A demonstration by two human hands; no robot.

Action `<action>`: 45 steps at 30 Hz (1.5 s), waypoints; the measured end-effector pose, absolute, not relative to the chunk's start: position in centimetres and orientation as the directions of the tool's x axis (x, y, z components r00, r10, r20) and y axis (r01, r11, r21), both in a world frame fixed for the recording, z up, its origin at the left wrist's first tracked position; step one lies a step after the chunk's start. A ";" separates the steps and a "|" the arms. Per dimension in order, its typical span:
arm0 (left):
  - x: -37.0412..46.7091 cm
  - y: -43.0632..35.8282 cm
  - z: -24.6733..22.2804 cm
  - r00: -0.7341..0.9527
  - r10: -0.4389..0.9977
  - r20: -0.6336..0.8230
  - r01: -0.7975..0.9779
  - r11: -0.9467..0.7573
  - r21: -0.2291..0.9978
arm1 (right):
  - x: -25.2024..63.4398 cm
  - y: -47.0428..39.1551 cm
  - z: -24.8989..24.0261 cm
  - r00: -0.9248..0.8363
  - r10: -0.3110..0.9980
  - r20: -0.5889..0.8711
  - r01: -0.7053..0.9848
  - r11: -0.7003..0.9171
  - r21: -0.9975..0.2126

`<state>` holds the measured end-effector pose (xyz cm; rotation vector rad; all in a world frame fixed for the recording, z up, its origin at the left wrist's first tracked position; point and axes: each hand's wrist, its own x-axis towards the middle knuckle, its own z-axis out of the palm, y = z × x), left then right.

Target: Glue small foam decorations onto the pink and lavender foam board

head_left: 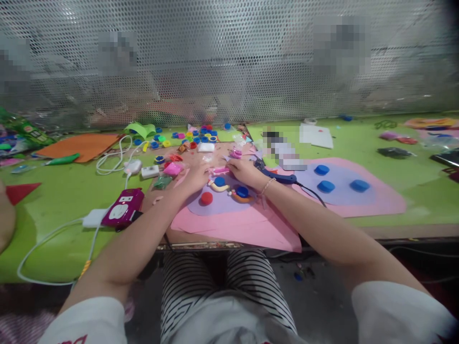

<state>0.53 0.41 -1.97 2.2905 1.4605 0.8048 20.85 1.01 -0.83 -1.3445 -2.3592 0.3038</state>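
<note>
A pink strip of what looks like modelling clay (219, 170) stretches between my two hands. My left hand (198, 176) closes on its left end, and my right hand (244, 171) pinches the right end. Just below them is a lilac paper shape (201, 208) on pink paper (229, 229). On it sit a red bottle cap (206, 198), a blue cap (220, 181) above a cream curved piece (219, 187), and another blue cap (242, 191) in an orange curved piece (241, 198). My fingertips are small and partly hidden.
Beside my right wrist lies a blue corded tool (279, 178). A second lilac-and-pink sheet (387, 203) carries blue caps. Leftward are a purple power socket (124, 209), white cables (98, 229) and an orange sheet (82, 147). A perforated metal screen (229, 62) stands behind.
</note>
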 end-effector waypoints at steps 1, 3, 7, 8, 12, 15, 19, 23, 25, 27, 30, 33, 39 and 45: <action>0.5 0.5 -2.0 0.331 0.897 0.292 0.735 -0.439 0.517 | 20.8 1.0 -0.9 -0.451 0.861 0.234 0.771 0.508 -0.384; 0.5 0.5 -2.1 0.337 0.896 0.289 0.748 -0.441 0.496 | 20.8 1.1 -0.9 -0.448 0.865 0.226 0.774 0.502 -0.387; 0.6 0.5 -2.0 0.345 0.895 0.284 0.751 -0.444 0.488 | 20.7 0.9 -0.6 -0.456 0.860 0.228 0.780 0.510 -0.362; 0.7 0.4 -2.0 0.344 0.895 0.284 0.755 -0.444 0.484 | 20.7 0.8 -0.5 -0.466 0.854 0.231 0.779 0.519 -0.351; 0.7 0.1 -1.7 0.349 0.893 0.284 0.763 -0.447 0.467 | 20.7 0.8 -0.5 -0.489 0.839 0.240 0.786 0.543 -0.295; 0.8 -0.1 -1.5 0.365 0.888 0.279 0.759 -0.457 0.463 | 20.8 0.9 -0.6 -0.489 0.837 0.245 0.797 0.543 -0.263; 0.9 -0.3 -1.4 0.385 0.883 0.267 0.759 -0.468 0.453 | 20.8 1.0 -0.8 -0.499 0.831 0.245 0.793 0.552 -0.256; 0.9 -0.2 -1.6 0.394 0.877 0.276 0.754 -0.480 0.449 | 20.8 0.9 -0.7 -0.501 0.830 0.246 0.793 0.554 -0.253; 0.8 -0.2 -1.6 0.403 0.875 0.268 0.750 -0.484 0.451 | 20.8 0.9 -0.7 -0.506 0.828 0.242 0.791 0.557 -0.254; 0.9 -0.2 -1.5 0.406 0.880 0.245 0.749 -0.474 0.462 | 20.8 0.8 -0.6 -0.507 0.830 0.234 0.792 0.555 -0.253; 1.0 -0.3 -1.3 0.354 0.905 0.236 0.743 -0.425 0.517 | 20.8 0.7 -0.6 -0.500 0.832 0.239 0.798 0.550 -0.246; 1.1 -0.3 -1.2 0.251 0.938 0.238 0.701 -0.345 0.624 | 20.8 0.7 -0.7 -0.500 0.822 0.271 0.791 0.561 -0.244; 1.5 -0.6 -0.8 0.183 0.972 0.150 0.288 -0.199 0.937 | 20.5 0.4 -0.7 -0.566 0.648 0.510 0.612 0.744 -0.268; 2.0 -2.0 1.4 0.271 0.962 0.007 -0.137 0.031 0.990 | 19.5 -1.1 0.0 -0.703 0.460 0.543 0.424 0.884 -0.199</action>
